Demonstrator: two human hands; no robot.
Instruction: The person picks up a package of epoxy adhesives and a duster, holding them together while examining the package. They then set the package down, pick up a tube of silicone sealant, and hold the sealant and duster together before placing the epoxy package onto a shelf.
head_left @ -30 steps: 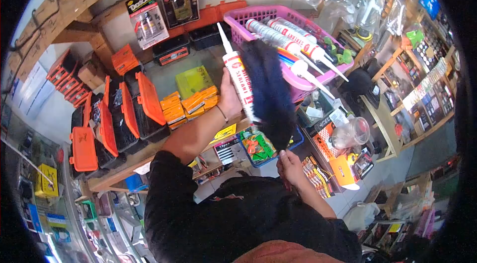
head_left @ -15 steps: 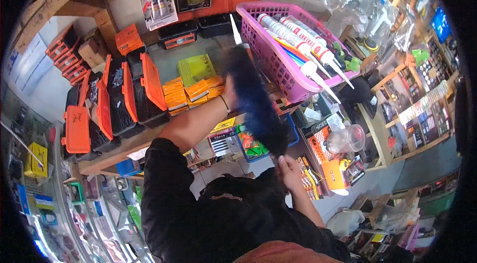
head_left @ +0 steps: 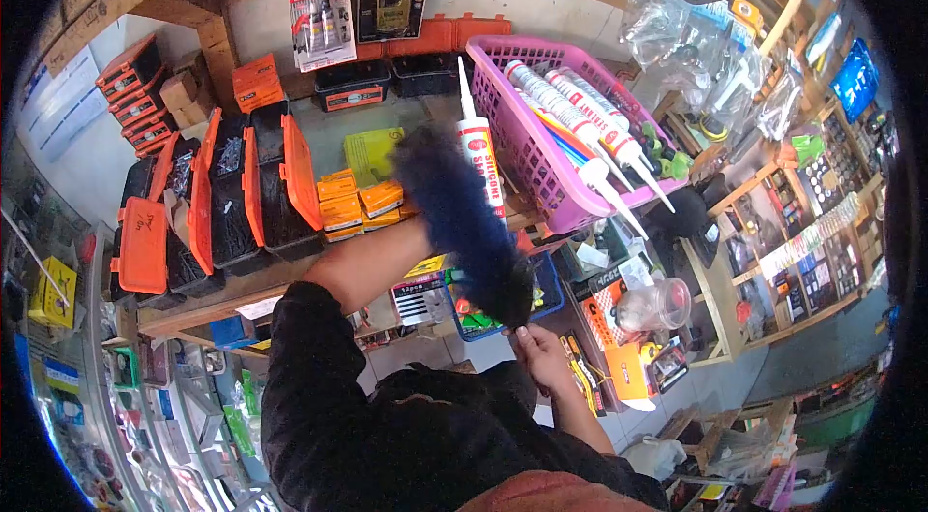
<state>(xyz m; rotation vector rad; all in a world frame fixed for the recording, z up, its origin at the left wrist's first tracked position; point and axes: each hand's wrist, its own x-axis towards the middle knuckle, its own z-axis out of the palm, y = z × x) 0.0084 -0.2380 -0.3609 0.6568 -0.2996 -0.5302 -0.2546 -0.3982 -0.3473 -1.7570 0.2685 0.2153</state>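
Observation:
My right hand [head_left: 543,359] is closed around the lower end of a dark blue and black feather duster [head_left: 464,222], which rises diagonally to the upper left. The duster's fluffy head is in front of a silicone sealant tube [head_left: 478,159], whose white nozzle points up beside the pink basket [head_left: 527,140]. From the left, my left forearm [head_left: 372,265] reaches in behind the duster. The duster covers my left hand, near the tube's lower part, so its fingers and grip are hidden. More sealant tubes [head_left: 565,111] lie in the basket.
Black boxes with orange lids [head_left: 300,174] hold small hardware on the left of the bench. Small orange boxes [head_left: 340,200] and a yellow-green packet [head_left: 372,156] lie behind my forearm. A blue basket [head_left: 551,294] and a clear jar [head_left: 657,307] are below the bench edge.
The duster has moved left and slightly down with my right hand, uncovering the sealant tube's label. The left hand, partly visible before, is now behind the duster. The view has shifted slightly.

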